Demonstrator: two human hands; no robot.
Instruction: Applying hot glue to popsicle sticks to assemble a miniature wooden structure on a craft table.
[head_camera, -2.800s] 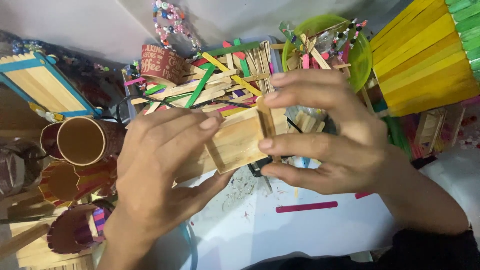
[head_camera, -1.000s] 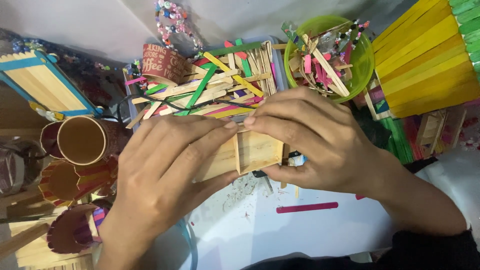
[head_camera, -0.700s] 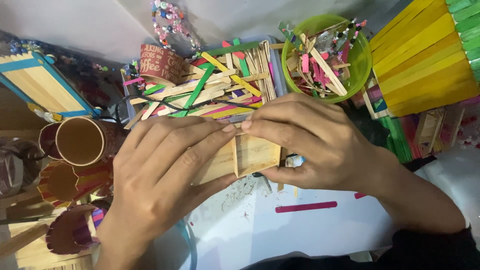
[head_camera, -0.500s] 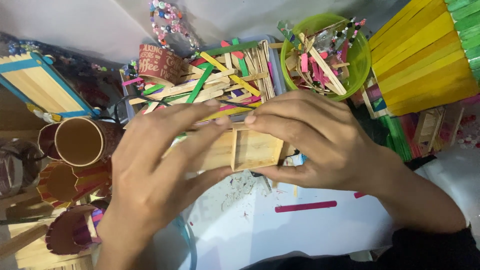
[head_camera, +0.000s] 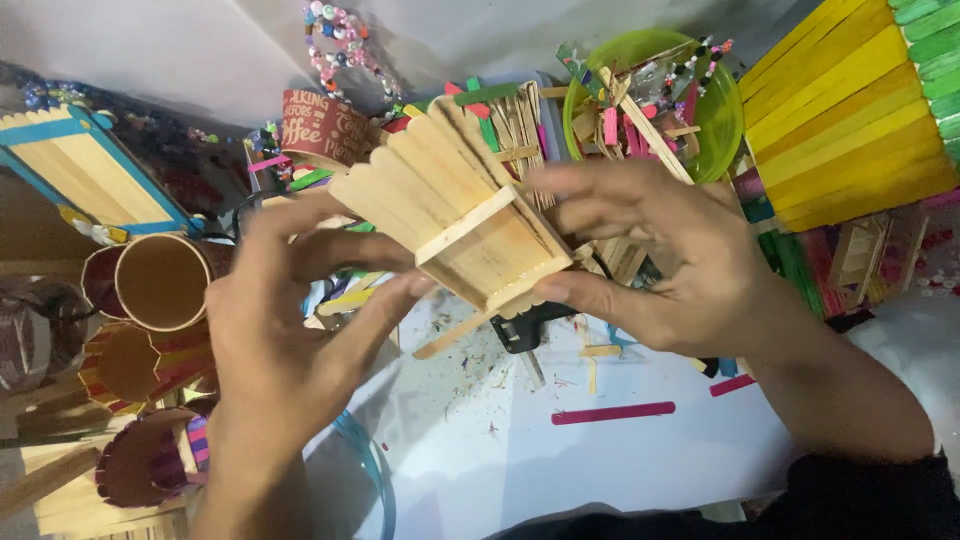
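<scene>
**A:** Nearest you, your left hand (head_camera: 270, 340) cups the flared plain wooden craft-stick basket (head_camera: 450, 205) from below, fingers spread wide along its slats, not clamped. It's lifted above the white counter (head_camera: 560, 460), tilted with the wide mouth pointing away.

**B:** Yep, and your right hand (head_camera: 690, 270) pinches the narrow base end, thumb under, fingers loose. I'd squeeze along the cross strip, not the thin slat tips, so nothing pops. Further back there's the loose pink stick (head_camera: 612, 412), then the green plastic bowl (head_camera: 720, 110) of scraps.
</scene>
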